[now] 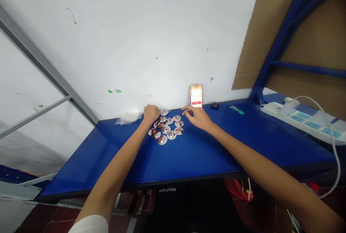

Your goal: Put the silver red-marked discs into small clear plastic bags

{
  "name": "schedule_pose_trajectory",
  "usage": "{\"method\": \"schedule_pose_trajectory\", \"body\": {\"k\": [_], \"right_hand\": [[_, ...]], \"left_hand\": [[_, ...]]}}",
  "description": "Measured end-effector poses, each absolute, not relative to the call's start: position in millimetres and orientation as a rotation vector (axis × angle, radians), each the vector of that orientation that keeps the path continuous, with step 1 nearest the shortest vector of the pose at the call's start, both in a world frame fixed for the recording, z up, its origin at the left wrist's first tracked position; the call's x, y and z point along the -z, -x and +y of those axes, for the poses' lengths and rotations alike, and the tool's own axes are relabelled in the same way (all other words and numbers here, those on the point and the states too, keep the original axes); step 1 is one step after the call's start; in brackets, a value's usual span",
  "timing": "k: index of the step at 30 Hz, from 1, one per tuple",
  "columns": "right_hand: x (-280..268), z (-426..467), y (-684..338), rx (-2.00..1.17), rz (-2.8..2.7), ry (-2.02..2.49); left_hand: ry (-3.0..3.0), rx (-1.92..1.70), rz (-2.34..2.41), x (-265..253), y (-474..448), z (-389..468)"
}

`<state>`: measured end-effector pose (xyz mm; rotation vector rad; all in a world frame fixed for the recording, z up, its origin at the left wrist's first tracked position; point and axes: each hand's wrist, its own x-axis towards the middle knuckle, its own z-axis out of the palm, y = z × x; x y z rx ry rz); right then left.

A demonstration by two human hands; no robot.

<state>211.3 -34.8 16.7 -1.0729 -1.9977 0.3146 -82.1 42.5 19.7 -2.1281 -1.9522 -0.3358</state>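
Several small finger cymbals (165,129), shiny silver discs with red straps, lie in a loose, partly overlapping cluster on the blue table (186,157). Behind their left side is my left hand (151,113), closed, its fingers curled out of sight; whatever it holds is hidden. Right beside its knuckles, a single finger cymbal (163,111) sits at the back of the cluster. My right hand (199,117) hovers to the right of the discs, fingers apart and bent toward them, with nothing in its grasp. A clear plastic bag (129,118) lies left of my left hand.
A phone (196,96) with a lit screen leans on the white wall behind my right hand. Farther right are a small black round object (215,105), a green item (237,110) and a white power strip (302,120) with a cable. A blue metal frame rises at the right.
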Motion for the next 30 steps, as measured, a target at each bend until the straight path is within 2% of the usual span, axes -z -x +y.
{"method": "schedule_pose_trajectory", "body": {"k": [4,14,19,22,27,30], "right_hand": [[-16.2,-36.3,-210.7,-0.332,-2.024,1.063],[-14.6,-34.8,-209.9,-0.346,-2.084,1.042],[-7.4,-30.7,-207.8,-0.295,-2.183,1.017],[-3.4,-29.2,-207.3,-0.270,-2.217,1.010],[-5.2,-30.7,-207.6,-0.273,-2.220,1.009],[-7.3,-31.1,-207.5,-0.284,-2.211,1.001]], "left_hand": [[2.185,0.361,-1.880,-25.3,83.0,39.0],[2.383,0.871,-1.757,-34.0,101.3,-4.0],[2.596,0.727,-1.611,-32.9,97.4,-13.7],[2.530,0.635,-1.621,-35.9,105.1,-9.7],[2.029,0.611,-1.923,-48.2,166.3,3.4],[2.043,0.415,-2.196,-46.7,205.7,10.6]]}}
